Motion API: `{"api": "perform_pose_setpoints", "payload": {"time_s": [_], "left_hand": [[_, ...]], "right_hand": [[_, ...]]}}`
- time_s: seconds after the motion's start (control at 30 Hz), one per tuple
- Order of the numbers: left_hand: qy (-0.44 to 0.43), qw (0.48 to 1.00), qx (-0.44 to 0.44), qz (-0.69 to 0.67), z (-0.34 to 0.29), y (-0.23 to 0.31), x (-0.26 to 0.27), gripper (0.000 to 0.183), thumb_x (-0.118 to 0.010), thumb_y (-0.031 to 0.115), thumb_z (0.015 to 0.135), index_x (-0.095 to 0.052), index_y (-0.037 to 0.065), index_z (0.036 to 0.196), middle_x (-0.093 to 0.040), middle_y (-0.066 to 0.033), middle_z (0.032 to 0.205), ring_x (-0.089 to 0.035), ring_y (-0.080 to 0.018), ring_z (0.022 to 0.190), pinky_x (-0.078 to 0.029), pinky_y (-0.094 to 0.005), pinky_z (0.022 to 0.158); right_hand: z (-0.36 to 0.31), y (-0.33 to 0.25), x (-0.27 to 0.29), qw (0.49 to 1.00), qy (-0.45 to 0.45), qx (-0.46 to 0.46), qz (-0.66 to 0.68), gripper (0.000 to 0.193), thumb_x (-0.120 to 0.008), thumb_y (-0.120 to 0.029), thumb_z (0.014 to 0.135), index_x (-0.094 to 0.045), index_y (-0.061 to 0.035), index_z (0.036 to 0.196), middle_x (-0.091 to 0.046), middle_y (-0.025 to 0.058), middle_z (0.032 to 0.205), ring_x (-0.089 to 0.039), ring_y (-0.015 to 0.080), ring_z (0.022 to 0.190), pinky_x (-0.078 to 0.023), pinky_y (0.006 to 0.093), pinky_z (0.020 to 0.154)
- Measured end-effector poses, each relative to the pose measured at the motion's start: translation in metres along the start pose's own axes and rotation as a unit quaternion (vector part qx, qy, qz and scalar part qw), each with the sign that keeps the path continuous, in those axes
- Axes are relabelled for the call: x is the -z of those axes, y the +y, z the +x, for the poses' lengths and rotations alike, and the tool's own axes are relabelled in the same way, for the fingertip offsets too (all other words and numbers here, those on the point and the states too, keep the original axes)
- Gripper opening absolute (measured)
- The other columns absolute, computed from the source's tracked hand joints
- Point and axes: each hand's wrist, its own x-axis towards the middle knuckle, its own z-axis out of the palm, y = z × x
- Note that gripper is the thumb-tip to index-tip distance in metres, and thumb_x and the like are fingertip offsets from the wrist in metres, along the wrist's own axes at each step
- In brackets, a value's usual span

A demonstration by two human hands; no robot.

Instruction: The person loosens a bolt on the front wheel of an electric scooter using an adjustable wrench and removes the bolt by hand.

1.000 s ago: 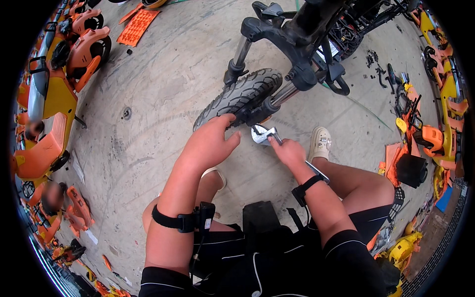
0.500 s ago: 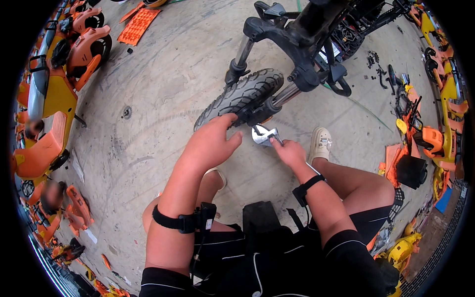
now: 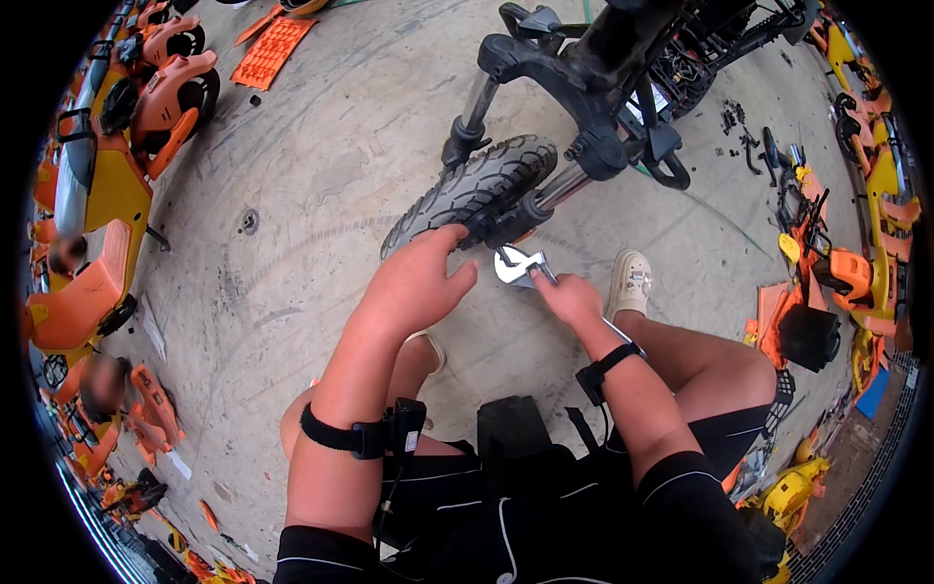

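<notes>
In front of me stands a stripped two-wheeler's front end, with a treaded tyre (image 3: 477,185) and a black and metal fork (image 3: 530,214). My left hand (image 3: 418,282) reaches to the tyre's near end beside the lower fork. Its thumb and forefinger are apart, and the other fingers are mostly hidden; I cannot tell if it touches the wheel. My right hand (image 3: 572,300) is closed around the handle of a silver adjustable wrench (image 3: 518,266). The wrench's wide head lies at the bottom of the right fork leg; whether its jaws grip anything there is unclear.
Orange and yellow scooters (image 3: 117,185) line the left side, with more along the right. Loose dark parts (image 3: 744,131) and a black box (image 3: 809,336) lie on the concrete at right. An orange panel (image 3: 274,51) lies far left. My shoe (image 3: 632,280) is beside the wrench.
The wrench in my right hand has turned very slightly, its handle end showing a little farther along my wrist. My left hand has stayed in place.
</notes>
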Motion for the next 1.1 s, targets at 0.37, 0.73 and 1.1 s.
{"api": "perform_pose_setpoints", "payload": {"time_s": [0.37,0.73,1.1], "left_hand": [[0.001,1.000,0.002,0.004,-0.0007,-0.0006,-0.0004,0.050,-0.068,0.032,0.094,-0.059,0.008,0.137,-0.069,-0.0193,0.125,-0.067,-0.0343,0.116,-0.053,-0.0417,0.098],[0.004,1.000,-0.002,0.007,0.0001,-0.0027,-0.0030,0.049,-0.068,0.032,0.094,-0.059,0.007,0.135,-0.069,-0.0190,0.123,-0.068,-0.0339,0.112,-0.054,-0.0413,0.095],[0.008,1.000,-0.005,0.011,0.0005,-0.0020,-0.0033,0.049,-0.068,0.032,0.094,-0.060,0.008,0.135,-0.069,-0.0188,0.123,-0.068,-0.0338,0.112,-0.054,-0.0412,0.096]], "right_hand": [[-0.0001,0.0013,0.0005,1.000,-0.006,-0.006,0.013,0.083,-0.041,-0.078,0.091,-0.078,-0.0047,0.101,-0.074,0.0235,0.105,-0.069,0.0410,0.105,-0.053,0.0485,0.092],[-0.0012,-0.0019,0.0055,1.000,-0.013,-0.012,0.010,0.092,-0.037,-0.086,0.088,-0.079,-0.0057,0.100,-0.074,0.0225,0.104,-0.070,0.0393,0.105,-0.053,0.0475,0.090],[-0.0007,-0.0001,0.0028,1.000,0.001,0.011,-0.018,0.089,-0.040,-0.083,0.089,-0.078,-0.0035,0.101,-0.074,0.0230,0.101,-0.070,0.0394,0.102,-0.054,0.0470,0.088]]}}
